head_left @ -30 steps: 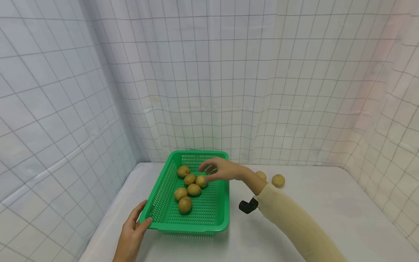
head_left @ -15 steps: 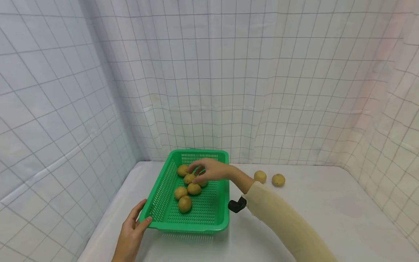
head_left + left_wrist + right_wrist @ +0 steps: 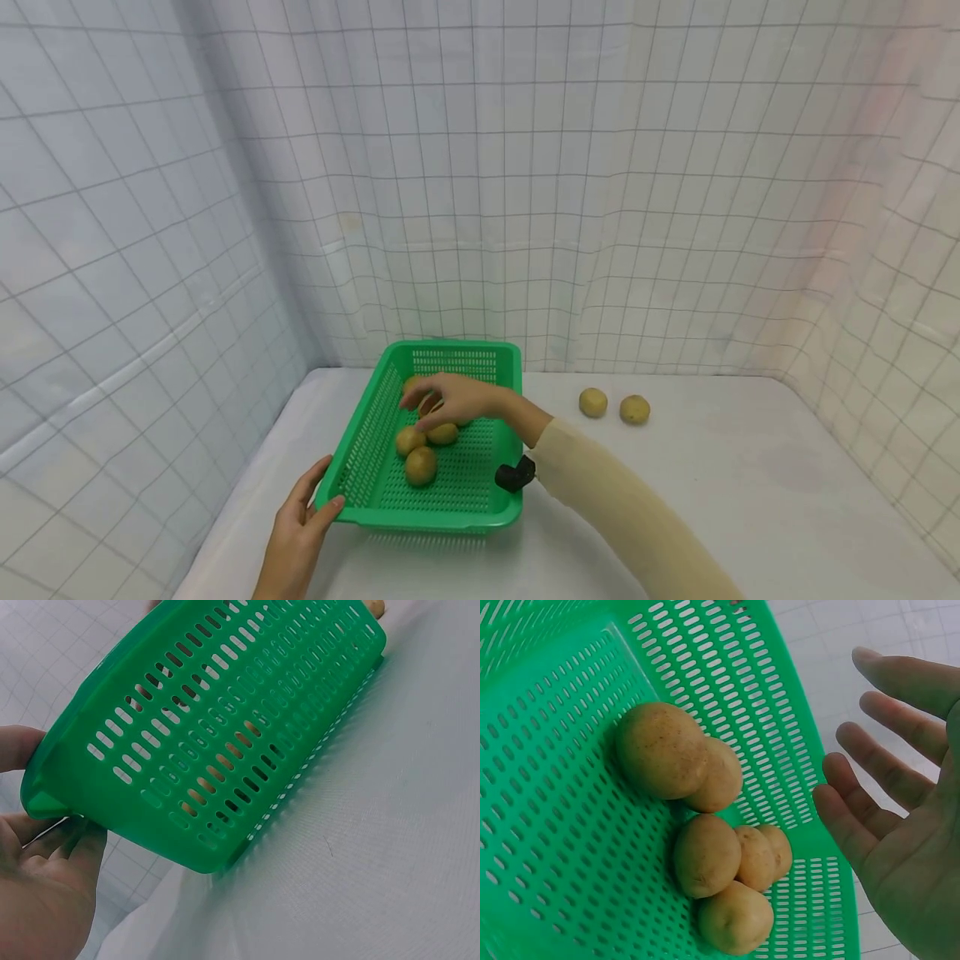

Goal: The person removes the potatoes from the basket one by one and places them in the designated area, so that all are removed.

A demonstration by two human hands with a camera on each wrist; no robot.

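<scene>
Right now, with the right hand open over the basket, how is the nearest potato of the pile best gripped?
Take the potato nearest the front rim from above, fingers across its short sides: it lies at the edge of the pile in the green basket, with bare floor in front.

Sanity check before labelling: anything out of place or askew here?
Two potatoes lie loose on the white table, apart from the green basket that holds the rest. The basket's near left corner, held by the left hand, looks slightly tipped up in the left wrist view. The right hand hovers open over the pile. No damage shows.
</scene>
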